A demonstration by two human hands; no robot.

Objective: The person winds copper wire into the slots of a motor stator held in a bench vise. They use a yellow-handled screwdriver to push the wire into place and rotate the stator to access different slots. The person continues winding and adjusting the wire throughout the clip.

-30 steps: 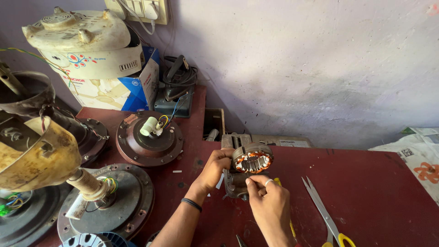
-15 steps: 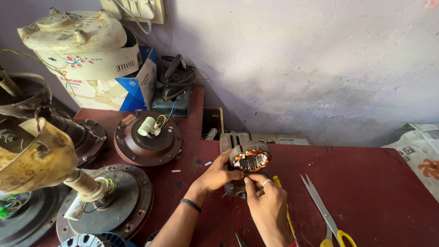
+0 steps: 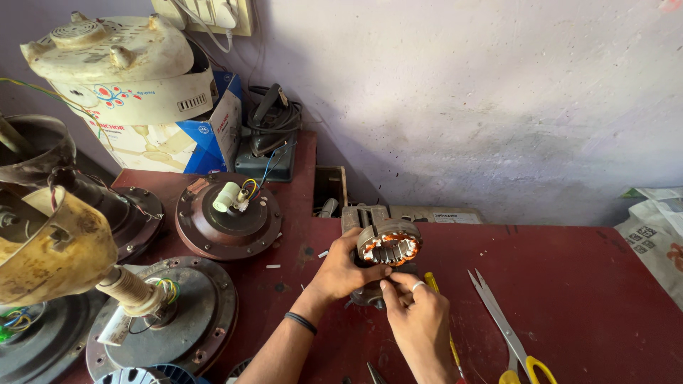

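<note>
1. Hands low in view, close together over the red bench (image 3: pixel 583 299): right hand (image 3: pixel 420 323), ring on one finger, pinching with fingertips at the lower edge of the stator (image 3: pixel 388 246); left hand (image 3: pixel 348 269), black band at the wrist, closed around its left side, thumb on the rim.
2. Step in hand, by the look of it: working at the winding of the stator, held steady and tilted toward the camera. Next move likely calling for a firm left grip and a fine pinch from the right; whatever is pinched is too small to tell.
3. Stator: grey metal ring, copper coils packed inside, held just above the bench in front of a small vise (image 3: pixel 366 215).
4. Just beside the right hand: yellow screwdriver (image 3: pixel 431 281); a bit further right, scissors (image 3: pixel 506 328) with yellow handles, lying flat.
5. Left: fan motor (image 3: pixel 228 217), brown, with white capacitor and coloured wires on top.
6. Far: carton (image 3: pixel 213 128), grey wall (image 3: pixel 462 92).
</note>
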